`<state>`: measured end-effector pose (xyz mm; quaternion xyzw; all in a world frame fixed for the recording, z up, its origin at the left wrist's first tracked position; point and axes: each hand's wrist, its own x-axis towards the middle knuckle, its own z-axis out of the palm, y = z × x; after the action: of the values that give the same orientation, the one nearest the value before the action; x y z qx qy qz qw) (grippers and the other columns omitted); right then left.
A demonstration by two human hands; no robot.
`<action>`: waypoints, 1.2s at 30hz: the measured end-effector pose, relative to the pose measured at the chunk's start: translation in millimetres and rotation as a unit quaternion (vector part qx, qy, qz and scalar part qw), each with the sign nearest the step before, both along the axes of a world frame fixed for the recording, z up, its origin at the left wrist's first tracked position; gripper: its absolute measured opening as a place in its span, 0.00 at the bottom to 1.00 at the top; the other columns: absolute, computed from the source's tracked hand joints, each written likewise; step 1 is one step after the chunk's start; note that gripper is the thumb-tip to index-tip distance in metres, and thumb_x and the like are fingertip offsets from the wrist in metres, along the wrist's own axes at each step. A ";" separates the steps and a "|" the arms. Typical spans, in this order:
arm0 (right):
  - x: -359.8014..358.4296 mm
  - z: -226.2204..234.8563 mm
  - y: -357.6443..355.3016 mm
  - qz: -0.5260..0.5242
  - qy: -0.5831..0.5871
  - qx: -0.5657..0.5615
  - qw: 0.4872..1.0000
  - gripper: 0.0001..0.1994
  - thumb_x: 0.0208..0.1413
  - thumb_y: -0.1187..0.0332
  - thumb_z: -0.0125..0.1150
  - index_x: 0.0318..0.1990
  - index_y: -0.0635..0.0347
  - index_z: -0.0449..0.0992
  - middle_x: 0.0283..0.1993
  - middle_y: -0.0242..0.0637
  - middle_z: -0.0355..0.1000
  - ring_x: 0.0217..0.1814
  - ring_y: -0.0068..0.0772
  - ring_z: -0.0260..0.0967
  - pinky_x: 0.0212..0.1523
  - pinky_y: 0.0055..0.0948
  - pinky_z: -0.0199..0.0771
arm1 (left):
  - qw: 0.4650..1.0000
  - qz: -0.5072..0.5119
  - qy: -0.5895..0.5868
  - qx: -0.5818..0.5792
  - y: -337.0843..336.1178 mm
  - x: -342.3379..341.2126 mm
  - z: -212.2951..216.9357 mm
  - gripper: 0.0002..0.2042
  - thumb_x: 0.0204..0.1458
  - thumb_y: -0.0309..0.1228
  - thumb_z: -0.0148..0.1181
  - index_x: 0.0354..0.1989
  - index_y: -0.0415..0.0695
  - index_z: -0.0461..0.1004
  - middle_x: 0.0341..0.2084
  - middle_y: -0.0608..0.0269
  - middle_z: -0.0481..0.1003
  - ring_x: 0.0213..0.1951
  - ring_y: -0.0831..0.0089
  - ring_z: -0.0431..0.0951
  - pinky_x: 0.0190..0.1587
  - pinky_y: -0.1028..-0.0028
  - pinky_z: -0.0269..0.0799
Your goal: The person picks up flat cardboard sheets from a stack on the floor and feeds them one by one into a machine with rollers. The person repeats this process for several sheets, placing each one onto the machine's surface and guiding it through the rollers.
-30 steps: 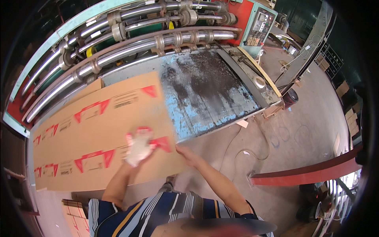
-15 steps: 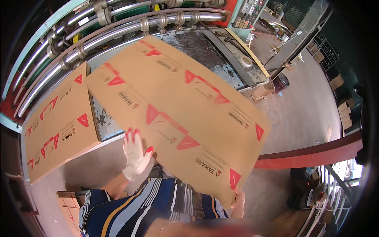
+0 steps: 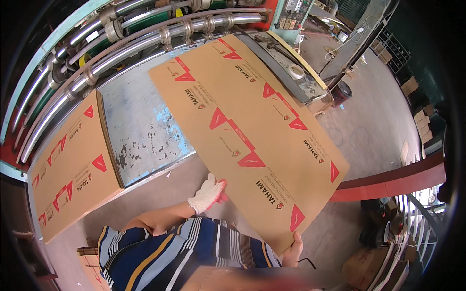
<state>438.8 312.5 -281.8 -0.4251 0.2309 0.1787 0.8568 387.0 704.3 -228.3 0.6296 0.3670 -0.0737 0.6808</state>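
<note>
A large brown cardboard sheet [image 3: 242, 131] with red and black print slants across the middle, its far part over the machine's table. My right hand [image 3: 293, 250], bare, grips its near corner with the thumb on top; the other fingers are hidden beneath. My left hand [image 3: 208, 194] wears a whitish glove with red on the fingers. Its fingers are curled in at the sheet's left edge and seem to pinch it. To the left, a stack of matching cardboard sheets [image 3: 73, 169] lies at the table's near left.
A machine with shiny metal rollers [image 3: 160, 38] spans the back above a worn metal table [image 3: 141, 126]. Tape and tools lie on a side ledge [image 3: 296, 72]. A dark bucket [image 3: 342, 91] stands on the floor beyond. A red curved bar [image 3: 393, 182] crosses at right.
The sheet has swung away from the stack to the right, baring more of the table. My left hand has moved right and its spread fingers have curled in. My right hand keeps the corner.
</note>
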 end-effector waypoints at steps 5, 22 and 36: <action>7.8 22.3 -5.7 -0.010 -0.010 -0.047 0.999 0.09 0.63 0.73 0.52 0.45 0.70 0.71 0.42 0.43 0.73 0.43 0.39 0.74 0.47 0.39 0.76 | 0.978 0.109 -0.155 -0.081 -12.0 -2.7 20.3 0.26 0.61 0.33 0.51 0.65 0.43 0.51 0.34 0.51 0.72 0.22 0.65 0.78 0.20 0.71 0.74; 22.5 -34.1 106.7 0.108 0.011 0.050 0.993 0.10 0.64 0.71 0.52 0.47 0.66 0.74 0.46 0.40 0.76 0.48 0.36 0.74 0.50 0.38 0.74 | 0.977 0.104 -0.131 0.130 105.2 66.9 12.6 0.25 0.57 0.24 0.46 0.64 0.38 0.51 0.26 0.54 0.75 0.15 0.69 0.74 0.12 0.71 0.66; 131.6 -56.7 336.3 0.270 0.037 -0.051 0.961 0.16 0.64 0.60 0.52 0.52 0.62 0.67 0.51 0.49 0.71 0.47 0.47 0.75 0.41 0.45 0.76 | 0.783 0.099 -0.014 0.614 383.9 34.9 36.3 0.33 0.55 0.36 0.57 0.69 0.44 0.54 0.59 0.43 0.68 0.56 0.52 0.72 0.58 0.59 0.67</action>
<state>570.4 648.7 -338.5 -0.5076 0.1475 0.4074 0.7447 421.9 1088.2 -192.0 0.8756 0.3853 0.2443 0.1587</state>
